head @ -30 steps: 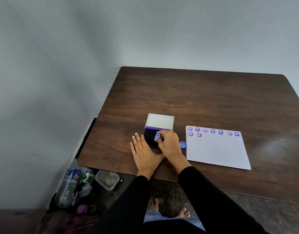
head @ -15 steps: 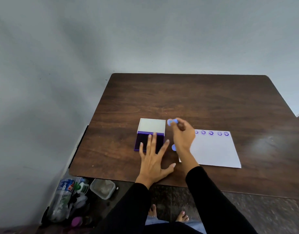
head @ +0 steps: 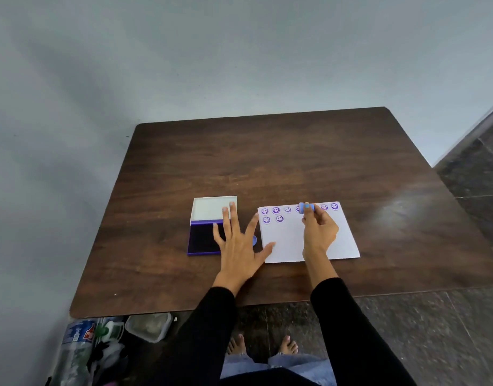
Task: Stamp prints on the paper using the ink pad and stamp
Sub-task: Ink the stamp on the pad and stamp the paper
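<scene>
A white sheet of paper lies on the dark wooden table, with several purple smiley prints along its far edge and two in a second row. My right hand holds a small blue stamp over the paper's top row. My left hand is spread flat, fingers apart, partly over the open ink pad, thumb on the paper's near-left corner. The pad's white lid is folded back. A blue cap peeks out beside my left hand.
Plastic bottles and a clear food container sit on the floor under the table's near-left corner. A grey wall stands behind and to the left. My bare feet show below the table edge.
My right hand carried the stamp from the ink pad rightward to above the paper's top row. My left hand slid forward and spread over the pad and paper corner.
</scene>
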`<state>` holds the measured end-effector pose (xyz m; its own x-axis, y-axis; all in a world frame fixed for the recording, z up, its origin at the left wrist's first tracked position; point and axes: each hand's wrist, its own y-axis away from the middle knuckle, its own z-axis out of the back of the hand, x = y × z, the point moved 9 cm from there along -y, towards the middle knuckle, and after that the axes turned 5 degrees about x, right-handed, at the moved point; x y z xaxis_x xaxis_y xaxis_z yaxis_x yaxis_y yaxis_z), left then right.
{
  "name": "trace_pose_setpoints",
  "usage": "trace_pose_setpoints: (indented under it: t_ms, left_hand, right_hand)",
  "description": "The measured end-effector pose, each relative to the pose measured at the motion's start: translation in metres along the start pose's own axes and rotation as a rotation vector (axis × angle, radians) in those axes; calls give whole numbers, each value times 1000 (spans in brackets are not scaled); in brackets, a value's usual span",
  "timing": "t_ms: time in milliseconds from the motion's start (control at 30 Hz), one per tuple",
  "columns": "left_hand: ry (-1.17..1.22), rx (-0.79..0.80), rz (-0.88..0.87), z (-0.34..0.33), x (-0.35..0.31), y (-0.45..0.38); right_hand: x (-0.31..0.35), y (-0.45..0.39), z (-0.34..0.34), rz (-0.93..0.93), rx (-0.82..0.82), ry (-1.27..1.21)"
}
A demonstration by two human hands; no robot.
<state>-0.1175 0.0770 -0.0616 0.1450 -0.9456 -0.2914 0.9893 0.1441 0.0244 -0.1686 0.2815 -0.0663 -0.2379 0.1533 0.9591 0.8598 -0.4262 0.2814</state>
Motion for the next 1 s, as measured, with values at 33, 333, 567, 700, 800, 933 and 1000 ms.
trace_pose_setpoints:
  t_ms: [33,333,567,700,800,933,1000]
  left_hand:
    - [-27,65,-6,-3,-5,-10]
    - [-181,411,-2,-27,-8,-43]
    - [-181,371,11,-26,-7,-47]
    - [-162,356,19,-22,-9,-48]
    - [-150,356,26,-21,-10,-48]
    - [-138,358,35,-21,-10,-48]
    - [-136,352,36,-22,-9,-48]
  right_hand:
    - [-5,-1,1,-20,2,-4]
    - [-28,-10,6,-200,48,-238]
    - [-35,-14,10,-418,47,-566]
    - [-35,-17,11,-405,54,-536]
    - [-26,-20,12,-194,12,-287]
    - [-4,-10,-2,169,10,185]
    - [0,-4,-13,270,51,280]
